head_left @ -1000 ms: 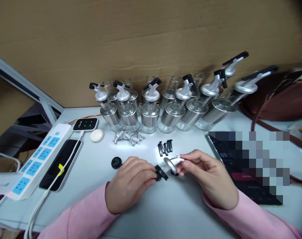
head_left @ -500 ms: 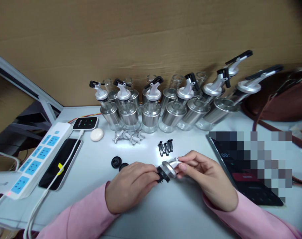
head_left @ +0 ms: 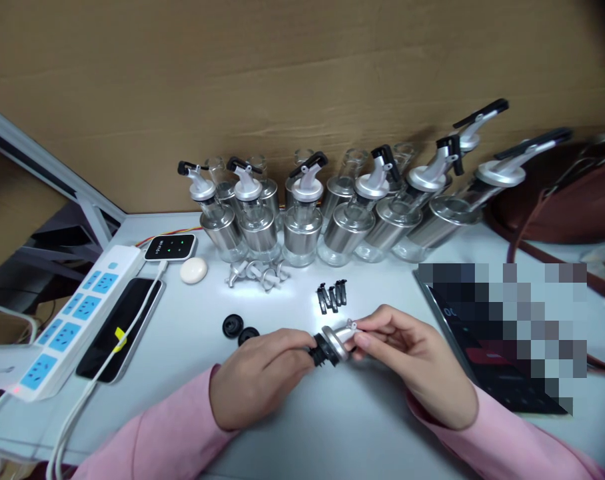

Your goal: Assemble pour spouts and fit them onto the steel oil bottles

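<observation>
My left hand is closed around the ribbed end of a black bottle stopper. The fingers of my right hand pinch the narrow end of a silver pour spout. The spout's round base meets the stopper's wide end, tilted, just above the table; I cannot tell if they are locked together. Beyond my hands lie several small black levers. Two black stoppers rest by my left hand, one partly hidden by it. Farther back is a small heap of silver spouts.
Several glass-and-steel bottles stand along the cardboard wall, the front ones topped with spouts. To the left are a power strip, a phone and a white round object. A tablet and brown bag occupy the right.
The silver spout has swung into line with the black stopper and sits closer against it. Both hands keep their grips, with my left hand shifted slightly left.
</observation>
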`<state>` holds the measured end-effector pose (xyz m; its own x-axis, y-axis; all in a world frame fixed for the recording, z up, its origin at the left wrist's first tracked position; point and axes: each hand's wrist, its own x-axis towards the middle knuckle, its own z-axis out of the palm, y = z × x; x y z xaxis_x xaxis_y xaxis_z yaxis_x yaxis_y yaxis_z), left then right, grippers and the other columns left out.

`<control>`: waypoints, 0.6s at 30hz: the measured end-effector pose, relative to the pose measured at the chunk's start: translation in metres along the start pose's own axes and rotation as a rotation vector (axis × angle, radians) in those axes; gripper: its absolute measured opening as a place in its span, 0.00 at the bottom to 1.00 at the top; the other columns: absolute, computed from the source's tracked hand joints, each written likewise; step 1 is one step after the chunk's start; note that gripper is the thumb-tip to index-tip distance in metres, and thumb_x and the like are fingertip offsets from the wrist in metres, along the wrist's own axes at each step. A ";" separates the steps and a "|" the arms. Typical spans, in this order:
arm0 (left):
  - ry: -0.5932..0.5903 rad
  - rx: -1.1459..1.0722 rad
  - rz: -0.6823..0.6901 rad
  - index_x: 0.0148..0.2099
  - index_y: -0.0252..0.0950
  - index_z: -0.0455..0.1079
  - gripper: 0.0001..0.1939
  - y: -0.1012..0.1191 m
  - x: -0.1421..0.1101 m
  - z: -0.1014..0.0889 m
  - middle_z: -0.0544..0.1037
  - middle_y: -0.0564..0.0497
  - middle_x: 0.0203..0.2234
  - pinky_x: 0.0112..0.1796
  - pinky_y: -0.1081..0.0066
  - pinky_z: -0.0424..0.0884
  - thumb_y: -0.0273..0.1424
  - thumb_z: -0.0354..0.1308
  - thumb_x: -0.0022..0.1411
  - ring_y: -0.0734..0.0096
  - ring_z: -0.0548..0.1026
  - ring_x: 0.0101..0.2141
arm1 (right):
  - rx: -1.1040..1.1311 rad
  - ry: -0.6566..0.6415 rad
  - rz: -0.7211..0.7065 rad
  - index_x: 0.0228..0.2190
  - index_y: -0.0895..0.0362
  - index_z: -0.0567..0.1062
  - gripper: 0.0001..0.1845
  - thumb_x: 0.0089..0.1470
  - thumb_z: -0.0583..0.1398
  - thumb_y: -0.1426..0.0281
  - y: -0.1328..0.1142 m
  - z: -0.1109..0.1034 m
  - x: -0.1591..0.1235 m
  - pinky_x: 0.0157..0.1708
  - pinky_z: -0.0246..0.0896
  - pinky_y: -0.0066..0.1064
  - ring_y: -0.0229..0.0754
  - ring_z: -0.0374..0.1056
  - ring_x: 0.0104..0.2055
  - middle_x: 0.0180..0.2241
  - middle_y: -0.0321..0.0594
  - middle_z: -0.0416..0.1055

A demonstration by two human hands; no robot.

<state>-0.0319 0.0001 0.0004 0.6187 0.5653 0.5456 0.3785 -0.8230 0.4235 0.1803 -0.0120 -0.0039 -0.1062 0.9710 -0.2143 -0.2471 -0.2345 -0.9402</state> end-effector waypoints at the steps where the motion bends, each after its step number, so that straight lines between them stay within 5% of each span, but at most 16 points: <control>1: -0.008 -0.009 0.000 0.38 0.32 0.66 0.08 0.000 0.000 0.000 0.77 0.45 0.35 0.35 0.78 0.74 0.24 0.47 0.66 0.74 0.77 0.36 | 0.003 -0.007 -0.003 0.24 0.58 0.73 0.09 0.44 0.68 0.68 0.001 0.000 0.000 0.26 0.68 0.20 0.34 0.73 0.25 0.23 0.39 0.78; 18: 0.008 -0.113 0.032 0.36 0.31 0.70 0.09 -0.001 0.001 0.000 0.78 0.46 0.34 0.37 0.77 0.73 0.23 0.49 0.66 0.74 0.76 0.35 | -0.062 -0.025 -0.021 0.21 0.59 0.72 0.11 0.41 0.69 0.68 0.008 -0.004 0.000 0.25 0.71 0.25 0.35 0.72 0.23 0.24 0.41 0.77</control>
<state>-0.0319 0.0016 -0.0001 0.6232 0.5400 0.5657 0.2789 -0.8292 0.4844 0.1825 -0.0140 -0.0130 -0.1256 0.9741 -0.1882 -0.1893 -0.2098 -0.9593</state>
